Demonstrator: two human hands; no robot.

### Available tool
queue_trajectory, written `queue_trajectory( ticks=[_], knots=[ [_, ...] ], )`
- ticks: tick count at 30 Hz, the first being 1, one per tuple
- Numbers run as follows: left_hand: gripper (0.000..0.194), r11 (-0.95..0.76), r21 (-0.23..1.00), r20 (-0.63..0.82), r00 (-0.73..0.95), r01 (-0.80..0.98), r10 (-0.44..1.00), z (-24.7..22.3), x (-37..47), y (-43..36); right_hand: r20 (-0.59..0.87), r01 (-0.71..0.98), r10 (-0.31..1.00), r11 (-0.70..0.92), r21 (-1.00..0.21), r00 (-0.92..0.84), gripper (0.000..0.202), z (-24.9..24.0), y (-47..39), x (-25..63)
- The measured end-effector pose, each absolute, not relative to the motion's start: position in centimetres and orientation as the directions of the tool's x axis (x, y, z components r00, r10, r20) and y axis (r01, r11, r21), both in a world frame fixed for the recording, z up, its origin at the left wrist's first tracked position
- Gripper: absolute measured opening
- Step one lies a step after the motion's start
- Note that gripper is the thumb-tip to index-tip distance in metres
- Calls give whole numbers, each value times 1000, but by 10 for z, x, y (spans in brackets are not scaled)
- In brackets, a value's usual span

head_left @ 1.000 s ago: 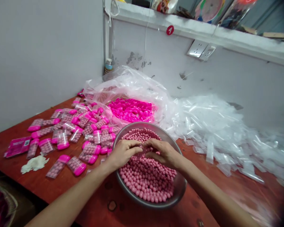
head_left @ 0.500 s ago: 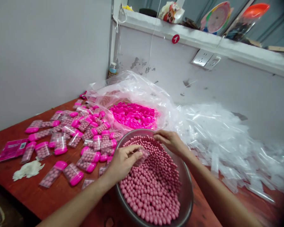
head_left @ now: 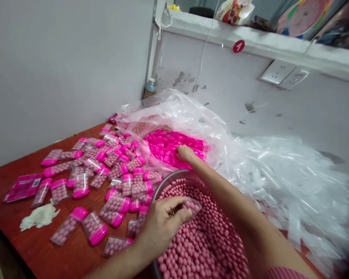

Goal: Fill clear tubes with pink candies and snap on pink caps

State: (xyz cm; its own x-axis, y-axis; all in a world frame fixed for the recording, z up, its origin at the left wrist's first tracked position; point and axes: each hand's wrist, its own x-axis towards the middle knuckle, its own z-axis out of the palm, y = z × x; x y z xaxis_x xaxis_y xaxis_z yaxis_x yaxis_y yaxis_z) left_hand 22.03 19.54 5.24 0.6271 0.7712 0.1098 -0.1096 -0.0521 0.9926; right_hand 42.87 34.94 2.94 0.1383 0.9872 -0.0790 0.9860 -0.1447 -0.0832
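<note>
My left hand (head_left: 168, 224) pinches a clear plastic container (head_left: 192, 209) filled with pink balls, holding it over the metal bowl (head_left: 174, 177). The bowl is heaped with loose pink balls (head_left: 200, 240). Beyond the bowl, my right hand (head_left: 186, 153) reaches down into a pile of bright pink caps (head_left: 164, 145) inside an opened clear plastic bag (head_left: 189, 106). Its fingers are curled together among the caps, and their tips are hidden, so I cannot make out what they hold.
Many filled, pink-capped containers (head_left: 94, 228) cover the left of the red table (head_left: 84, 254). A pink packet (head_left: 23, 188) and crumpled white tissue (head_left: 40, 216) lie near its left edge. Empty clear containers (head_left: 282, 182) are piled on the right, below a wall socket (head_left: 279, 72).
My right hand has moved from the bowl's far rim forward to the pink caps. My left hand still grips the filled container over the bowl. The view has shifted slightly.
</note>
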Motion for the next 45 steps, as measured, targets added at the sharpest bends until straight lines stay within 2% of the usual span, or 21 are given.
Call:
queue_trajectory(
  ticks=[5, 7, 9, 11, 18, 21, 28, 31, 33, 34, 36, 38, 39, 40, 42, 45],
  knots=[
    [20, -129, 987, 162, 574, -98, 803, 50, 220, 192, 77, 976, 994, -61, -209, 79, 25, 68, 305, 430],
    [20, -170, 982, 185, 555, -79, 811, 50, 220, 191, 119, 944, 993, 23, -329, 17, 31, 87, 268, 427],
    [21, -203, 978, 199, 546, -54, 814, 49, 220, 191, 156, 782, 980, 190, -594, -120, 32, 104, 224, 421],
    [22, -243, 970, 210, 539, -10, 816, 48, 220, 191, 149, 703, 968, 250, -665, -204, 28, 114, 184, 412],
    [19, -395, 915, 278, 584, 79, 763, 50, 218, 184, 284, 786, 902, 425, -449, -326, 25, 100, 129, 392],
    [19, -439, 892, 296, 598, 105, 745, 50, 216, 180, 307, 811, 893, 435, -391, -330, 27, 93, 122, 390],
    [20, -568, 808, 340, 663, 157, 667, 40, 212, 172, 289, 871, 866, 464, -162, -408, 30, 79, 98, 379],
    [23, -606, 783, 355, 696, 144, 624, 37, 212, 171, 304, 877, 865, 457, -146, -400, 30, 74, 96, 375],
    [22, -570, 811, 354, 667, 129, 655, 38, 212, 172, 321, 868, 875, 441, -226, -362, 31, 75, 99, 375],
    [22, -526, 843, 342, 644, 112, 685, 40, 213, 173, 327, 856, 891, 416, -306, -316, 30, 76, 101, 375],
    [22, -391, 919, 289, 603, 42, 743, 44, 213, 177, 306, 770, 938, 314, -556, -162, 28, 80, 105, 378],
    [25, -202, 978, 196, 596, -58, 779, 47, 213, 182, 209, 520, 978, 173, -836, 12, 27, 80, 105, 382],
    [28, -102, 989, 144, 603, -104, 784, 47, 213, 184, 138, 347, 988, 105, -932, 71, 29, 79, 105, 385],
    [30, -21, 990, 101, 612, -137, 784, 47, 213, 186, 68, 177, 992, 48, -983, 104, 32, 77, 103, 387],
    [32, 44, 985, 72, 627, -167, 775, 47, 212, 189, -21, -61, 991, -13, -998, 135, 37, 72, 101, 392],
    [26, -92, 985, 165, 632, -147, 757, 46, 211, 187, -46, -138, 980, -20, -990, 193, 29, 66, 102, 394]
  ],
)
